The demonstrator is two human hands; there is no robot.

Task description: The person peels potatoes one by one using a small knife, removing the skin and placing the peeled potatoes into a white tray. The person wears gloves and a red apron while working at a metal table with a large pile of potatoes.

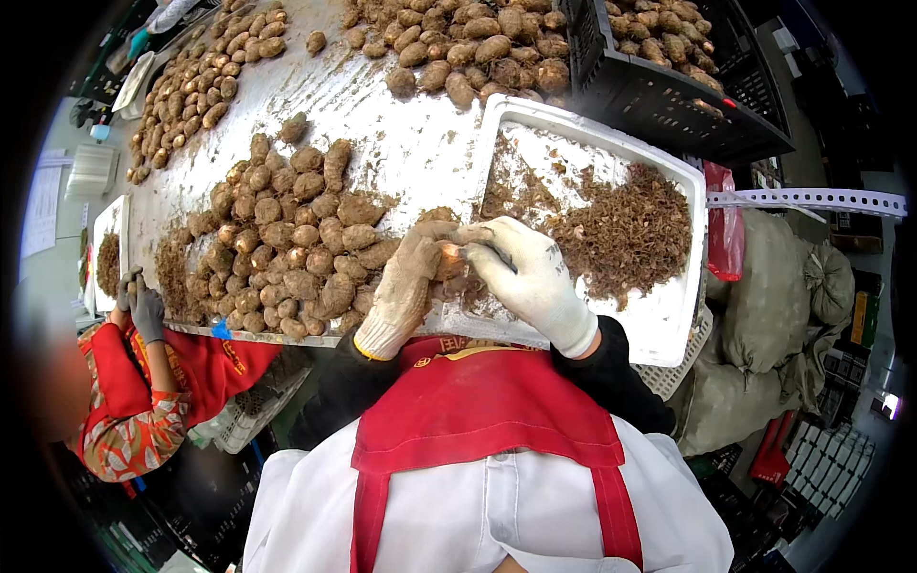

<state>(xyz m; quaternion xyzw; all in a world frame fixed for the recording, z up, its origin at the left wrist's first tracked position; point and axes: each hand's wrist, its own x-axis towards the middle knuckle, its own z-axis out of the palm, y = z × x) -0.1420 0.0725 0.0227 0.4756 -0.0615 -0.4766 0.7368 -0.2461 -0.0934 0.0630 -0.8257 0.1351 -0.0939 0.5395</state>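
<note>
A small brown taro corm point(450, 261) with a pale orange end is held between my hands, above the table's front edge. My left hand point(405, 286), in a soiled knit glove with a yellow hem, grips the corm from the left. My right hand point(526, 276), in a white glove, is at its cut end, with the thumb and fingers pinched around something thin and dark, perhaps a small blade, mostly hidden. A heap of hairy taro corms point(279, 236) lies just left of my hands. Brown peelings point(627, 233) lie in a white foam tray point(688, 272) to the right.
More corms point(480, 43) are piled at the back, beside a black plastic crate point(663, 93) of corms. Another row point(208, 79) lies back left. At the left, a co-worker's gloved hands point(143, 304) are over the table edge. Full sacks point(766, 301) stand at the right.
</note>
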